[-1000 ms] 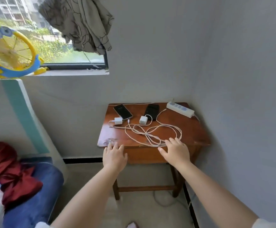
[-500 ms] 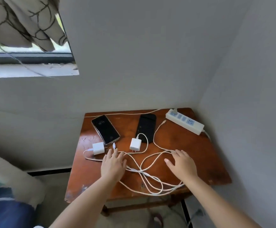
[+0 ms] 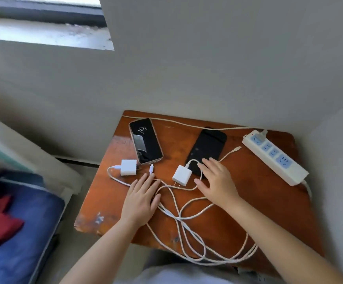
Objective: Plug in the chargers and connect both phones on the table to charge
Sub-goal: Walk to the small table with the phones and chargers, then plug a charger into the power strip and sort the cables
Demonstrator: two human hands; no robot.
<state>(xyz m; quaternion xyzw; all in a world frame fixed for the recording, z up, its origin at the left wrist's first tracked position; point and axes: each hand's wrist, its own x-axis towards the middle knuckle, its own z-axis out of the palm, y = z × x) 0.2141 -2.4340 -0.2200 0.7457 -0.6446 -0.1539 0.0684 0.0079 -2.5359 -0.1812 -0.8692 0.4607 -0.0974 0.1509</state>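
Tangles are the main risk: the two white cables cross and loop over each other on the tabletop on the near side of the power strip, and some loops hang past the front edge. If either charger is lifted toward the strip without freeing its lead, the snarl could drag the other charger or tug a phone along the wood. One socket at the strip's far end is already taken, so the plugs must find the free blue ones.

Both hands are spread flat, fingers open, gripping nothing. The left hand lies on the cables, its fingertips just short of a loose connector and near the left charger, well apart from the strip. The right hand hovers or rests beside the right charger, its fingertips touching the near end of the dark phone, closer to the strip. The lit phone lies farther off.
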